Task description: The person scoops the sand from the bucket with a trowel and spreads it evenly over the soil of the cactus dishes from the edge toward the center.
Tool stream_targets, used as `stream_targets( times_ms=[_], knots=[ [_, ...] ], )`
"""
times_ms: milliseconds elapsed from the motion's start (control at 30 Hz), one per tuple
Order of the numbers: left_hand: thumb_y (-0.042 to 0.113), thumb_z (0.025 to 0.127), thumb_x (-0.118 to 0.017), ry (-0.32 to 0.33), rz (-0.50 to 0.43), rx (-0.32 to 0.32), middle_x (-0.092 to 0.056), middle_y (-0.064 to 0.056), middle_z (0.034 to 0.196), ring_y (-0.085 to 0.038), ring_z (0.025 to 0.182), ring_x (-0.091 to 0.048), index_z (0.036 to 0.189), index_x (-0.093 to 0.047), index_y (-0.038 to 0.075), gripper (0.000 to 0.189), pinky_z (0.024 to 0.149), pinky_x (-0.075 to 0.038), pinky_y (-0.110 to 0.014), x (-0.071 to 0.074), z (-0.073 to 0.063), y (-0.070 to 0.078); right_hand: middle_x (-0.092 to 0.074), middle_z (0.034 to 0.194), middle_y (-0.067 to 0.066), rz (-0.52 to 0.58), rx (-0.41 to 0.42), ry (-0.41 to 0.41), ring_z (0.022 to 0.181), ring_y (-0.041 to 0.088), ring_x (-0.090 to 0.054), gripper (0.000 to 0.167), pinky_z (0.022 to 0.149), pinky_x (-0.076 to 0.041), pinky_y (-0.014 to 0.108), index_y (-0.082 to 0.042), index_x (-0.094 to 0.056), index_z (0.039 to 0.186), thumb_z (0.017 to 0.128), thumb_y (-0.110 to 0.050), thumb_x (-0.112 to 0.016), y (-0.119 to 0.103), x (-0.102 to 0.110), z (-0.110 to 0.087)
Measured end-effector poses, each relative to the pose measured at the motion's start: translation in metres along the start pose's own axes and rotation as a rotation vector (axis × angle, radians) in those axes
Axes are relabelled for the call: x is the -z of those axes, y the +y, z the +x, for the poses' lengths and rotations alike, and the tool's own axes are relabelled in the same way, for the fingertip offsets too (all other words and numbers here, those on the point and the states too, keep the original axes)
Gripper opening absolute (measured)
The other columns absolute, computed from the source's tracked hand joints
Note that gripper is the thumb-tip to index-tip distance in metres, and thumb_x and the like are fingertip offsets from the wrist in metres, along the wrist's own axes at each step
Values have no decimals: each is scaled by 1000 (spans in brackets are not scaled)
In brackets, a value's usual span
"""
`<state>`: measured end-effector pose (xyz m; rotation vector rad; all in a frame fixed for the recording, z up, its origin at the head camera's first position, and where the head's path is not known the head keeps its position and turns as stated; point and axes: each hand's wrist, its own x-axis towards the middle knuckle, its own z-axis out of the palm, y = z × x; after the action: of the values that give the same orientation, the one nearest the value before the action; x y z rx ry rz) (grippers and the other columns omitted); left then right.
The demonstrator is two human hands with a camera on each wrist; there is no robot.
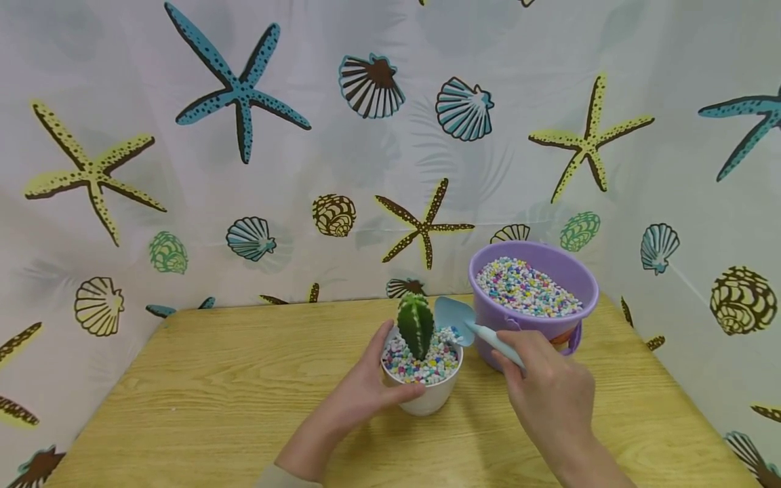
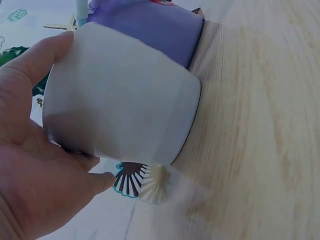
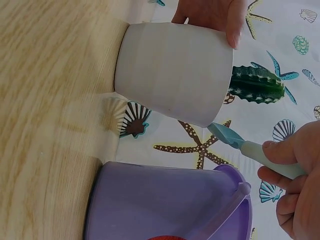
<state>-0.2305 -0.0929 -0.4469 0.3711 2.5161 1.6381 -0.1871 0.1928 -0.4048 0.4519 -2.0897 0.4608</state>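
A white flower pot [image 1: 428,400] stands upright on the wooden table, holding a green cactus [image 1: 416,329] and multicoloured pebbles [image 1: 407,366]. My left hand [image 1: 365,392] grips the pot from its left side, thumb near the front rim and fingers toward the back. In my right hand [image 1: 552,379] is the handle of a light blue toy trowel [image 1: 454,317]. Its blade tilts over the pot's right rim, with some pebbles at its edge. The right wrist view shows the trowel [image 3: 227,135] close to the pot's rim [image 3: 231,75].
Just right of the pot stands a purple bucket [image 1: 493,317], partly filled with similar pebbles [image 1: 527,288]. Its handle hangs on the right. A curtain [image 1: 342,156] printed with starfish and shells hangs behind the table [image 1: 232,379] and along its sides.
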Motion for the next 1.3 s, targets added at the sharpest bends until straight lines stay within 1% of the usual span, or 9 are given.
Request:
stream_targets(
  times_ms=[67, 200, 267, 367, 533, 700, 933, 1067, 1300],
  knots=[
    [47, 82, -100, 16, -6, 5, -20, -20, 181, -47, 163, -25, 179, -13, 19, 133, 128, -21, -69, -2, 1, 0, -81, 103, 4, -2, 6, 4, 67, 21, -76, 40, 46, -50, 33, -12, -79, 114, 80, -8, -100, 0, 0, 0],
    [44, 79, -103, 62, -2, 6, -27, -23, 175, -47, 156, -37, 178, -17, 15, 134, 126, -30, -67, -6, 3, 0, -81, 104, 3, -14, 20, 17, 66, 22, -76, 41, 45, -50, 34, -13, -79, 114, 79, -8, -101, -1, -1, -1],
    [43, 78, -103, 72, 13, 3, -27, -24, 172, -47, 154, -40, 178, -17, 15, 135, 125, -33, -66, -8, 3, 0, -81, 104, 3, -18, 32, 27, 65, 22, -76, 43, 45, -50, 34, -14, -79, 114, 78, -8, -101, -1, -1, -2],
    [40, 80, -103, 61, 14, -9, -23, -24, 175, -48, 156, -35, 178, -16, 15, 133, 125, -30, -68, -7, 3, 0, -81, 104, 2, -21, 49, 42, 63, 22, -75, 44, 44, -50, 34, -14, -79, 114, 77, -8, -102, -2, -2, -3],
    [39, 83, -101, 38, -28, -16, -19, -23, 179, -47, 162, -26, 178, -13, 14, 132, 128, -24, -68, -6, 1, 1, -81, 104, 1, -25, 64, 51, 62, 21, -74, 43, 45, -51, 34, -14, -80, 115, 77, -8, -101, -2, -4, -2],
    [39, 81, -102, 52, -43, -8, -22, -25, 176, -47, 157, -34, 178, -14, 13, 133, 127, -29, -67, -7, 2, 1, -81, 105, 1, -24, 69, 44, 62, 22, -74, 38, 46, -52, 38, -13, -80, 115, 82, -8, -97, -2, -4, -3],
    [40, 80, -102, 63, -27, -13, -25, -26, 174, -47, 154, -39, 177, -16, 14, 133, 126, -31, -66, -8, 3, -1, -81, 107, 1, -51, 143, 84, 65, 23, -75, 29, 48, -55, 39, -10, -83, 113, 86, -9, -92, -1, -6, -3],
    [42, 80, -102, 64, -20, -13, -25, -25, 175, -46, 154, -39, 177, -16, 15, 133, 126, -32, -66, -8, 3, -1, -81, 108, 1, -52, 140, 79, 66, 22, -76, 27, 48, -55, 38, -10, -83, 114, 88, -11, -91, -1, -7, -4],
    [42, 81, -102, 65, -23, -11, -28, -23, 173, -44, 153, -41, 177, -18, 15, 130, 125, -34, -65, -8, 4, -1, -81, 106, 4, -55, 112, 64, 62, 22, -74, 31, 46, -53, 36, -10, -80, 115, 87, -13, -93, -1, -5, -4]
  ],
)
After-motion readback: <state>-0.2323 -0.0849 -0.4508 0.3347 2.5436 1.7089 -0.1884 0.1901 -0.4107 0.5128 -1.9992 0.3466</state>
